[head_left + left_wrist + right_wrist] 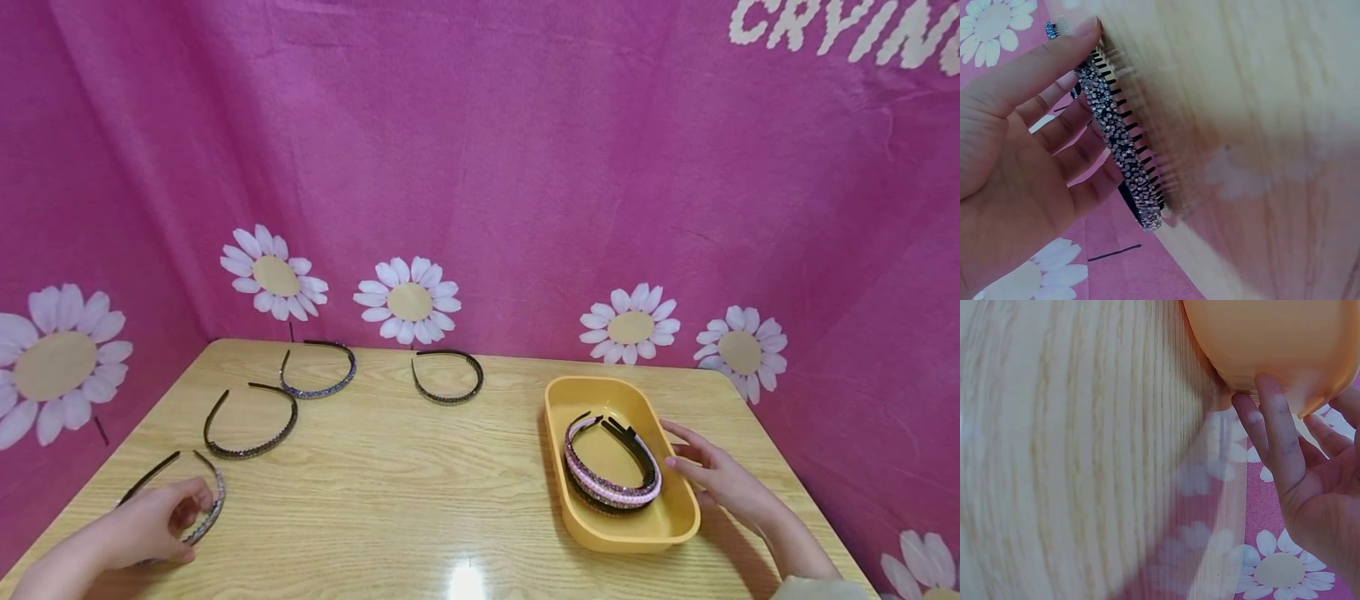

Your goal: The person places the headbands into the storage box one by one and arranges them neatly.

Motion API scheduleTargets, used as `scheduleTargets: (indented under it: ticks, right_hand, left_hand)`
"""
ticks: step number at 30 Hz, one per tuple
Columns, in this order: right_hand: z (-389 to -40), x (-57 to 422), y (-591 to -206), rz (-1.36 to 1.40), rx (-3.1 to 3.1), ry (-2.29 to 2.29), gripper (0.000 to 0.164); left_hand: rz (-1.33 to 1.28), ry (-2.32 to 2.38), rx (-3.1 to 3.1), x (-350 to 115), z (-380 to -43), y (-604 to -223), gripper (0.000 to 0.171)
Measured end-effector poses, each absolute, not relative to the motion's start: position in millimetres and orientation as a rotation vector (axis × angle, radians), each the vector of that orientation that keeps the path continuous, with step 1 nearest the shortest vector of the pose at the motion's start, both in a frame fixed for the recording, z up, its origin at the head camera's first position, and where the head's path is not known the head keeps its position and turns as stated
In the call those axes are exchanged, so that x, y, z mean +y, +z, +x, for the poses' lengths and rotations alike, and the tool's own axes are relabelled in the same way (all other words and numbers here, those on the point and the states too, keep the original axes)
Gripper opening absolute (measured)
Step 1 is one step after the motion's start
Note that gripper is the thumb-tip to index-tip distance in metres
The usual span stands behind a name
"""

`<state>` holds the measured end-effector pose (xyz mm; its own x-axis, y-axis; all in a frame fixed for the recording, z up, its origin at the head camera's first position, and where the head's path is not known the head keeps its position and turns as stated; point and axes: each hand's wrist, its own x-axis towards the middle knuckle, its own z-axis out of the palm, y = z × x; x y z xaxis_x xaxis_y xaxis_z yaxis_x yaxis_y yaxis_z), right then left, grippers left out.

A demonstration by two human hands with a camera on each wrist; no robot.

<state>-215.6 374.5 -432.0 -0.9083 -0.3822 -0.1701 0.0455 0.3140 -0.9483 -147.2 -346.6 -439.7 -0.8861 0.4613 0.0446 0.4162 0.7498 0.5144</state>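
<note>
At the near left of the table, my left hand [161, 517] holds a silver rhinestone headband [1116, 134], its thumb on one side of the band and its fingers behind. Black comb teeth line the band's inner edge in the left wrist view. On the right, my right hand [723, 475] touches the outer side of a yellow tray [558, 508], with fingers extended along the wall and at the rim. Inside that tray lie several stacked headbands, a pink one [611, 492] among them.
Further headbands lie on the wooden table [420, 492]: a dark one [251, 452] beyond my left hand, a blue one [322, 392] behind it, and a black one [450, 400] near the back edge. A pink curtain [495, 183] with white daisies hangs around the table.
</note>
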Motion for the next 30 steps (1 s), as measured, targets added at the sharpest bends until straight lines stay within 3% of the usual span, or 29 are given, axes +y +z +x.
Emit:
scheduleTargets:
  ticks: [20, 30]
  right_hand:
    - [-216, 373, -430, -0.306, 2.219, -1.614, 0.067]
    - [-216, 374, -430, -0.3, 2.225, -1.609, 0.067]
  left_hand:
    - [0.965, 0.99, 2.721, -351, -154, -440, 0.048]
    - [0.867, 0.882, 2.783, -349, -155, -427, 0.042]
